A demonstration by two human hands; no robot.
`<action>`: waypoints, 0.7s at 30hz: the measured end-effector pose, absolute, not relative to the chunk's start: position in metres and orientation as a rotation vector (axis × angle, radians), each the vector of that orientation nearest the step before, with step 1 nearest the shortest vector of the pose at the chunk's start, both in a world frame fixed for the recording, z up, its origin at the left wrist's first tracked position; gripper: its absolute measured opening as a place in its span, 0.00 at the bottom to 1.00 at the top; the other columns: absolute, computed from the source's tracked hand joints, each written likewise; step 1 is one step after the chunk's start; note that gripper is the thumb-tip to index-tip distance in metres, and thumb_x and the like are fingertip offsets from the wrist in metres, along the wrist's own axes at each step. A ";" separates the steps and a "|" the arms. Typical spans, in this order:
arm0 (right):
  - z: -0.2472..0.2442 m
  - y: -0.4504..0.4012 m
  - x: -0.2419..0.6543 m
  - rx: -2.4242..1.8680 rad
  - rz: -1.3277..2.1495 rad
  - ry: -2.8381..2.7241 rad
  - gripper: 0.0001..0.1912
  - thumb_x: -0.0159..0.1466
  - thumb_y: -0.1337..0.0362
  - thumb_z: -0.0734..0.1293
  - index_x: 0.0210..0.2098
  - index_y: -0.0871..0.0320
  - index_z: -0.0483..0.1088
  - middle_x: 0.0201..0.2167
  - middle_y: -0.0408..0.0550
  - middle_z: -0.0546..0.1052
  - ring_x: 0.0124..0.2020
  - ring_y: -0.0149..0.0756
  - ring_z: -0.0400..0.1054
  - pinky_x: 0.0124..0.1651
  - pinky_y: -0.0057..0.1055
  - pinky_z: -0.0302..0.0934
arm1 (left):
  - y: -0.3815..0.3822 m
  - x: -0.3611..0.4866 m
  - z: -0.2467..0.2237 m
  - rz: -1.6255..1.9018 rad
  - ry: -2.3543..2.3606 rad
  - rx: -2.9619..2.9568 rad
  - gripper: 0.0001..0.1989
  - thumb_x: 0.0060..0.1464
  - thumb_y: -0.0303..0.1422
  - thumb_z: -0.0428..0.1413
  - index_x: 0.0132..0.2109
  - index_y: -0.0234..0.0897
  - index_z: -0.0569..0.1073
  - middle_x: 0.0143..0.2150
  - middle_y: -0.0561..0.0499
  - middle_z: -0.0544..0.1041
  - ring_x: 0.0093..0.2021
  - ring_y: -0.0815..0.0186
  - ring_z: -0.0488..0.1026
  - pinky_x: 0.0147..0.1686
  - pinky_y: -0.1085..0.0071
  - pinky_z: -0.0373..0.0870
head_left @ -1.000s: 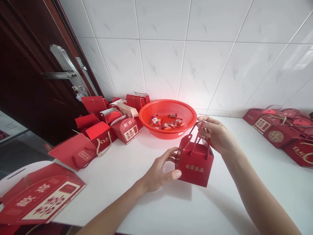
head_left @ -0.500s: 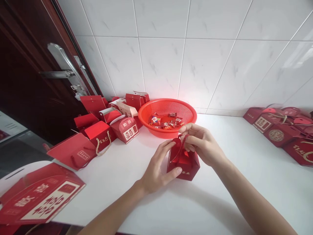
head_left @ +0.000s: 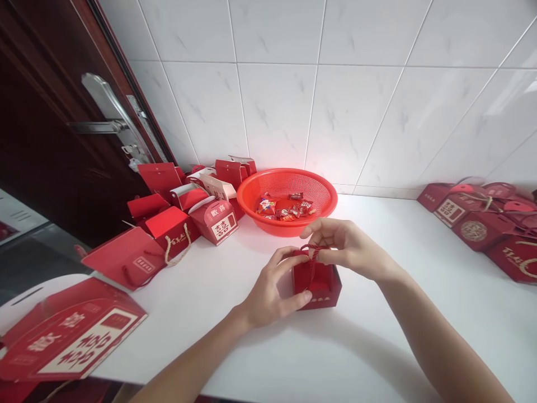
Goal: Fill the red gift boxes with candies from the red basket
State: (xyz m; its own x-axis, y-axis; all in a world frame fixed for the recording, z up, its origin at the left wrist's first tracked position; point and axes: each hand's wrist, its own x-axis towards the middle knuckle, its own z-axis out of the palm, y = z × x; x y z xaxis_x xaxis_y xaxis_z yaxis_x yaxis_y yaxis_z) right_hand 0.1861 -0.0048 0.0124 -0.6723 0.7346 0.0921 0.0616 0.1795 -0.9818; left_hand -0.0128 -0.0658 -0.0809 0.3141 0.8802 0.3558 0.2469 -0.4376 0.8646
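Observation:
In front of me on the white table stands a small red gift box (head_left: 321, 291) with gold lettering and a twisted red cord handle (head_left: 312, 267). My left hand (head_left: 279, 285) grips the box's left side, thumb on the front face and fingers behind. Over the top, my right hand (head_left: 342, 246) has its fingers curled and pinches the cord handle near its upper loop. The fingertips partly hide the box's top. Just behind sits a red plastic basket (head_left: 289, 226) with several wrapped candies (head_left: 293, 211) in it.
Several red boxes (head_left: 213, 221), some with open lids, cluster left of the basket. A larger red box (head_left: 79, 336) is at the near-left edge. More red boxes (head_left: 474, 229) are grouped at the right. A tiled wall (head_left: 272, 112) backs the table (head_left: 377, 358); a dark door (head_left: 50, 101) is left.
The box has turned slightly, its front now facing me more squarely. My right hand has shifted a little to the right, and the cord loop has drooped lower.

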 end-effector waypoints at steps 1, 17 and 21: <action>0.013 -0.005 0.187 -0.760 1.452 -1.945 0.13 0.56 0.72 0.68 0.41 0.57 0.72 0.29 0.42 0.76 0.31 0.33 0.71 0.36 0.30 0.66 | -0.066 -0.013 -0.081 1.122 1.018 1.868 0.27 0.54 0.37 0.64 0.61 0.45 0.72 0.61 0.44 0.65 0.64 0.51 0.65 0.63 0.55 0.67; 0.019 -0.005 0.195 -0.930 1.342 -2.177 0.11 0.61 0.66 0.68 0.43 0.58 0.75 0.29 0.44 0.78 0.32 0.35 0.72 0.41 0.35 0.68 | -0.064 -0.011 -0.083 1.127 1.071 1.806 0.32 0.50 0.44 0.68 0.61 0.48 0.70 0.60 0.45 0.64 0.62 0.51 0.67 0.61 0.52 0.69; 0.016 -0.005 0.190 -0.876 1.492 -2.141 0.12 0.60 0.67 0.69 0.44 0.59 0.75 0.29 0.44 0.77 0.30 0.33 0.70 0.33 0.29 0.64 | -0.064 -0.013 -0.081 1.097 0.990 1.810 0.34 0.50 0.42 0.68 0.63 0.48 0.69 0.65 0.44 0.63 0.66 0.47 0.63 0.65 0.49 0.65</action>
State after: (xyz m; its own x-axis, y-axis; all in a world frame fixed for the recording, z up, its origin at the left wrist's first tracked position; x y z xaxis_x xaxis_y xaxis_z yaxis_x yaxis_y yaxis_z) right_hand 0.1900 -0.0050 0.0165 -0.7307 0.6817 -0.0372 0.2709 0.2395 -0.9323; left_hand -0.0131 -0.0638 -0.0812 0.3225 0.8943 0.3102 0.2173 -0.3889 0.8953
